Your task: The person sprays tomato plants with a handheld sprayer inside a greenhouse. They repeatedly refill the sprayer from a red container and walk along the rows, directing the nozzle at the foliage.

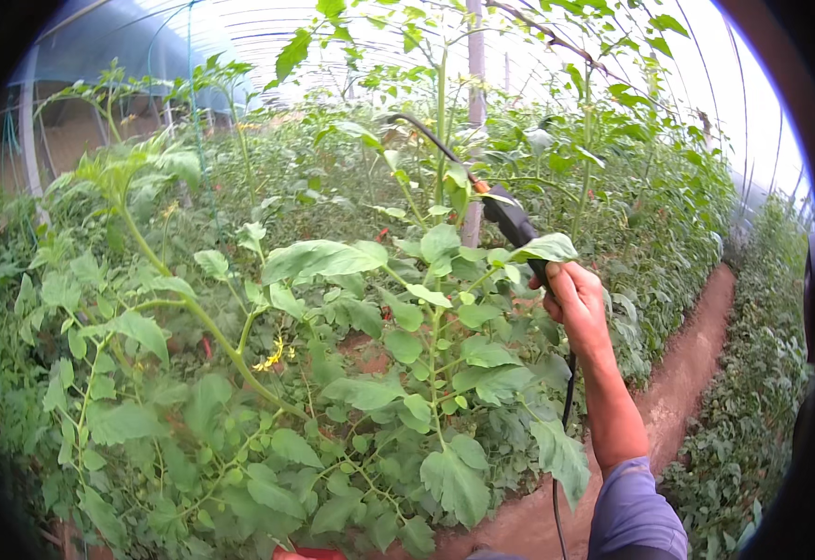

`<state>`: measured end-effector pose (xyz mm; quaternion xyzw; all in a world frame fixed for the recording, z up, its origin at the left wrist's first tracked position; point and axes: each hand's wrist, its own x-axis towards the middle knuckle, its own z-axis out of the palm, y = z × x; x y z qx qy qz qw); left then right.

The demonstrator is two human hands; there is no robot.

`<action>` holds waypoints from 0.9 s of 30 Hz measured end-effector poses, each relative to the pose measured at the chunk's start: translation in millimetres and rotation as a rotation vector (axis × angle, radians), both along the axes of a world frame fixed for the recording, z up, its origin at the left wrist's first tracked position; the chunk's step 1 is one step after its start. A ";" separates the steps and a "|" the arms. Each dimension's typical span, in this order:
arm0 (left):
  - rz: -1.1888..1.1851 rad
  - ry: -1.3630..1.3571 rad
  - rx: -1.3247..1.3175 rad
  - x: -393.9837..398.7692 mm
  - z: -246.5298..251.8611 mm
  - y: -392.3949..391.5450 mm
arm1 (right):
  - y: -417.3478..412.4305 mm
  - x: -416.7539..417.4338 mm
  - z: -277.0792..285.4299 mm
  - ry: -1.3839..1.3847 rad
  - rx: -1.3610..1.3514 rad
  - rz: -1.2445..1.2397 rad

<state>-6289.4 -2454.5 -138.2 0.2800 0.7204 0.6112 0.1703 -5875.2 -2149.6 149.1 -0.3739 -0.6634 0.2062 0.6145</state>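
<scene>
My right hand is closed around the black handle of a corded hand-held tool, possibly an electric pollinator. Its thin, bent dark rod points up and left, close to an upright tomato stem. A leaf partly covers the handle near my thumb. Below the hand hangs a black cable. At the bottom edge shows a sliver of what seems to be my left hand, beside a red object; its grip is hidden. Yellow tomato flowers hang on a thick slanting stem.
Dense tomato plants fill the space before me. A wooden post rises behind the tool, and a green string hangs at left. A bare soil path runs away on the right beneath the greenhouse's hooped cover.
</scene>
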 end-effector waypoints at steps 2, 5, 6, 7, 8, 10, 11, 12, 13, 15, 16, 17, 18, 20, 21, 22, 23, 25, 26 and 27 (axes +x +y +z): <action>-0.032 -0.024 0.021 -0.1 2.6 -0.2 | -3.0 -0.5 -7.2 0.095 -0.002 0.044; -0.019 -0.005 -0.055 6.9 14.2 -4.0 | -13.7 -0.4 -15.8 0.118 -0.016 0.093; -0.016 0.008 -0.082 9.8 14.2 -5.1 | -18.5 0.3 -18.8 0.128 -0.017 0.095; -0.013 0.021 -0.108 13.8 14.7 -6.0 | -23.0 3.1 -23.0 0.117 -0.036 0.116; -0.015 -0.011 -0.064 19.4 16.7 -5.7 | -27.9 7.1 -25.4 0.109 -0.038 0.124; -0.010 -0.060 0.015 30.7 26.3 -7.9 | -34.7 16.0 -33.8 0.086 -0.026 0.139; -0.006 -0.062 0.018 35.3 27.0 -10.3 | -37.4 21.3 -37.4 0.064 -0.007 0.140; -0.003 -0.067 0.022 40.1 26.7 -11.7 | -40.9 26.2 -39.9 0.038 0.013 0.140; -0.001 -0.072 0.025 44.8 26.2 -12.8 | -45.2 30.4 -42.9 0.044 0.024 0.136; 0.001 -0.068 0.021 53.0 24.2 -15.0 | -54.8 37.3 -48.8 0.054 0.045 0.132; 0.005 -0.067 0.018 57.9 24.2 -16.9 | -60.8 40.0 -49.2 0.066 0.022 0.122; 0.012 -0.054 0.019 63.4 25.6 -19.0 | -63.8 43.3 -50.7 0.024 0.064 0.104; 0.017 -0.040 0.021 70.4 30.3 -20.9 | -66.9 48.3 -51.9 -0.018 0.107 0.086; 0.035 -0.001 0.024 80.2 31.3 -28.8 | -72.5 53.7 -50.0 -0.078 0.172 0.068; 0.046 0.012 0.023 83.4 26.2 -35.1 | -75.4 55.9 -48.0 -0.088 0.181 0.080; 0.064 0.028 0.023 85.7 23.0 -40.8 | -77.5 56.6 -46.9 -0.095 0.192 0.099; 0.095 0.137 0.041 83.4 21.5 -41.9 | -78.8 55.7 -46.7 -0.097 0.205 0.126; 0.157 0.297 0.014 92.4 24.4 -37.8 | -84.0 66.9 -56.5 -0.059 0.154 0.092; 0.143 0.279 -0.089 100.9 34.8 -37.7 | -85.4 75.6 -65.5 -0.028 0.131 0.062; 0.133 0.269 -0.181 102.7 46.6 -33.1 | -87.9 81.0 -71.5 0.026 0.105 0.087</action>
